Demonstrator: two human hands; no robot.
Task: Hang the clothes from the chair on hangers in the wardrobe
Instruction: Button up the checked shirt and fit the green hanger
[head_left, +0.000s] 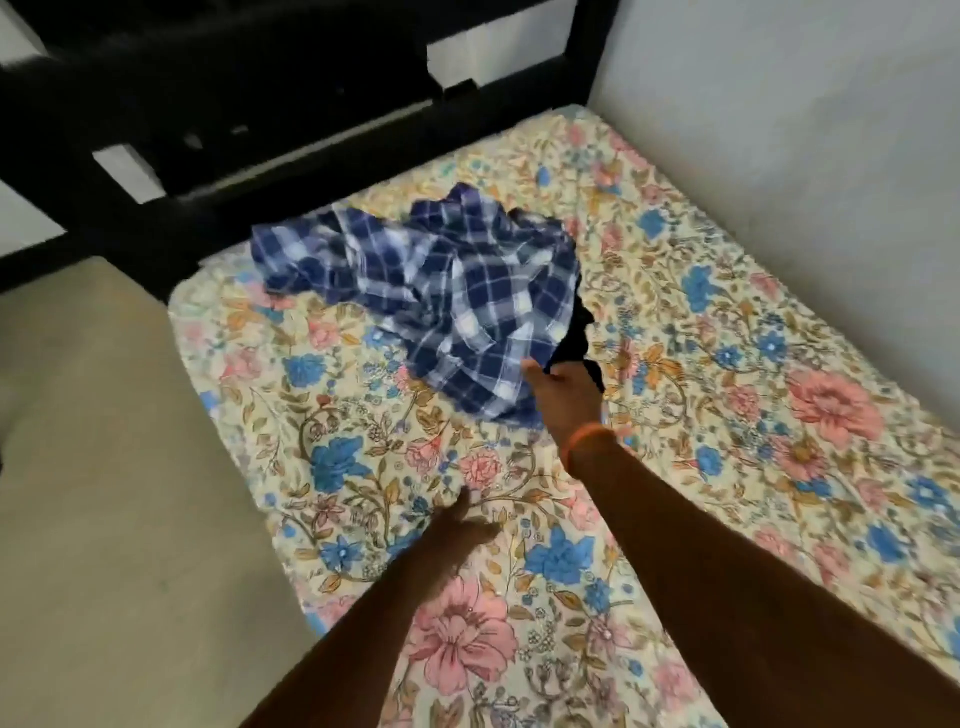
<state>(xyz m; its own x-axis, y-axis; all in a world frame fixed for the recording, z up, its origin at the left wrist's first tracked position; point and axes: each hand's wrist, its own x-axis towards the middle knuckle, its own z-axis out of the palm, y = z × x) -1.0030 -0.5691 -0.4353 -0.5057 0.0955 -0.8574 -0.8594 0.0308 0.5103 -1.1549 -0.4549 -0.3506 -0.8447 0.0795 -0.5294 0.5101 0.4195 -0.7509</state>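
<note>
Presently my right hand (563, 395) is closed on a dark garment (579, 343) at the lower right edge of the blue-and-white checked shirt (441, 291), which lies crumpled on the bed toward twelve o'clock from my arms. An orange band (587, 441) sits on that wrist. My left hand (457, 530) is open, fingers spread, low over the sheet at about seven o'clock from the shirt; motion blur prevents me from saying whether it touches the fabric. The floral bedsheet (727, 415), cream with pink and blue flowers, covers the mattress and appears mostly flat. A black bed frame (260, 156) runs across the head end from ten to twelve o'clock. A pale wall (805, 130) borders the bed at two o'clock. Beige floor (104, 467) lies at nine o'clock beside the mattress.
</note>
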